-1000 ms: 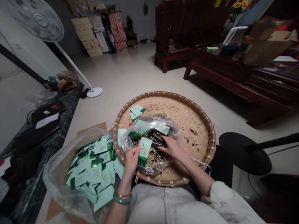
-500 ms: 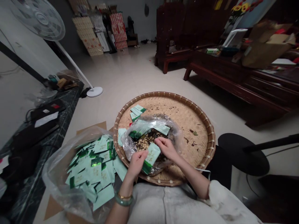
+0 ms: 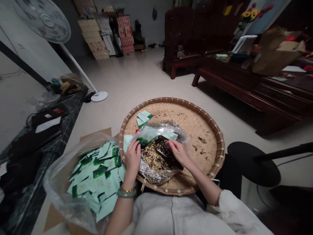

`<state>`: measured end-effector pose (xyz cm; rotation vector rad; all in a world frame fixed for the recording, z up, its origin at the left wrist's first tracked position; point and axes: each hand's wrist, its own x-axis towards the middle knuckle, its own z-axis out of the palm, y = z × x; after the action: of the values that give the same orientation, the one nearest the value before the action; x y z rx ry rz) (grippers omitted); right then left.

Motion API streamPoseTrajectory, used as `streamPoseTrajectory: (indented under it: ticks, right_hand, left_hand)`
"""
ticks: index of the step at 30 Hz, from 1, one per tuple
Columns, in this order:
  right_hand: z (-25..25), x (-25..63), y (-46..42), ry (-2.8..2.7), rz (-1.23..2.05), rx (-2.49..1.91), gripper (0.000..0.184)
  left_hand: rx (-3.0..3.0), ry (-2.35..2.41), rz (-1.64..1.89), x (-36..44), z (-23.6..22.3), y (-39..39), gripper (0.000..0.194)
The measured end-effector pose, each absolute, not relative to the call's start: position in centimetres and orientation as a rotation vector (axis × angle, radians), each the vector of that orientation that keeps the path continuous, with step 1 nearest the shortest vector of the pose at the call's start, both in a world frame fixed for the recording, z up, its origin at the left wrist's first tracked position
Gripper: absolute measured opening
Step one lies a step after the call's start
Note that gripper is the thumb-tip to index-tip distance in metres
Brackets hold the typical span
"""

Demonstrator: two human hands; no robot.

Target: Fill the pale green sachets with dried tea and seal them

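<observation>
My left hand [image 3: 133, 160] is at the left rim of a clear plastic bag [image 3: 156, 178], fingers stretched toward a row of green-and-mint packets [image 3: 143, 140] inside it. No packet shows in that hand. Loose dried leaves and pale bits [image 3: 154, 155] fill the bag's middle. My right hand [image 3: 178, 151] is closed at the upper arm of a dark tong-like tool [image 3: 166, 154] with two slim, shiny arms, lying over the leaves. The palm side of this hand is hidden. The bag sits in a round woven bamboo tray [image 3: 202, 130] over my lap.
Left of the tray, a big plastic bag [image 3: 57, 189] in a cardboard box holds many mint packets [image 3: 105, 176]. More packets [image 3: 144, 117] lie on the tray's far left. A white fan [image 3: 99, 96], a round black stand base [image 3: 254, 164] and a dark wooden table [image 3: 234, 81] stand around.
The packet held earlier has left my hands. My left hand has moved left to the packets at the bag's rim. My right hand has gone from the packet's corner to the tong-like tool.
</observation>
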<state>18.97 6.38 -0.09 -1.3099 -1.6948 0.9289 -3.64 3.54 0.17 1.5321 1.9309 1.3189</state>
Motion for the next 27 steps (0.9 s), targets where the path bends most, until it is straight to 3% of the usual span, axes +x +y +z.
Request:
streamPoseTrajectory:
  ticks: [4,9,17,22,27]
  right_hand:
    - [-0.7,19.3,6.3,-1.693,0.932,-1.31,0.039]
    - [-1.0,19.7,6.5,-1.712,0.904,-1.309,0.038]
    - [-1.5,19.0,6.6,-1.601,1.063,-1.322,0.037]
    - [-1.9,18.0,6.9,-1.551,1.127,-1.281,0.033]
    - [-1.6,17.6,6.8,-1.603,1.108,-1.291,0.029]
  left_hand:
    - [1.921,2.122,0.99,-4.3,-0.2,5.3,0.024]
    - [2.001,2.168,0.794,-4.8,-0.4,6.2,0.025]
    - [2.204,1.933,1.07,-4.1,-0.9,4.8,0.018]
    - [2.29,1.978,1.015,-3.4,-1.9,4.2,0.013]
    - [2.224,2.083,0.907,-3.3,-1.7,5.4,0.032]
